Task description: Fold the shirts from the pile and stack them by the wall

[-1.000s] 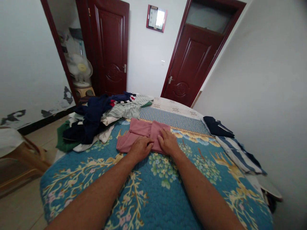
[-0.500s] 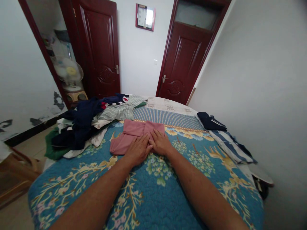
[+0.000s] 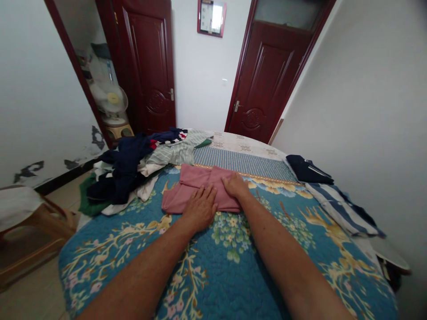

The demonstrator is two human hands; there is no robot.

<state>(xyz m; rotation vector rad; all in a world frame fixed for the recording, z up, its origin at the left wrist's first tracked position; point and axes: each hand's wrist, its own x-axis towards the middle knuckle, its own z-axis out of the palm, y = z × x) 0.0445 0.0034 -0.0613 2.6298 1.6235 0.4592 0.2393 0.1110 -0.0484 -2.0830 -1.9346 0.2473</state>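
Note:
A folded pink garment (image 3: 195,178) lies on the blue flowered quilt (image 3: 230,275) in front of me. Flat on its near edge rests my left hand (image 3: 202,206), open, fingers pointing away from me. My right hand (image 3: 236,184) is at the garment's right side, with its thumb side on the cloth and its fingers curled at the edge; the fingertips are partly hidden. Creases and a fold line run across the pink fabric.
On the left is a loose heap of clothes (image 3: 123,169), navy, green, white and striped. At the right edge lie a folded navy garment (image 3: 308,169) and a blue-and-white striped one (image 3: 336,206). A wooden chair (image 3: 36,222) stands at the left.
My right hand has moved right across the pink garment, from beside my left hand to the cloth's right edge, and its fingers have curled. The view has shifted slightly.

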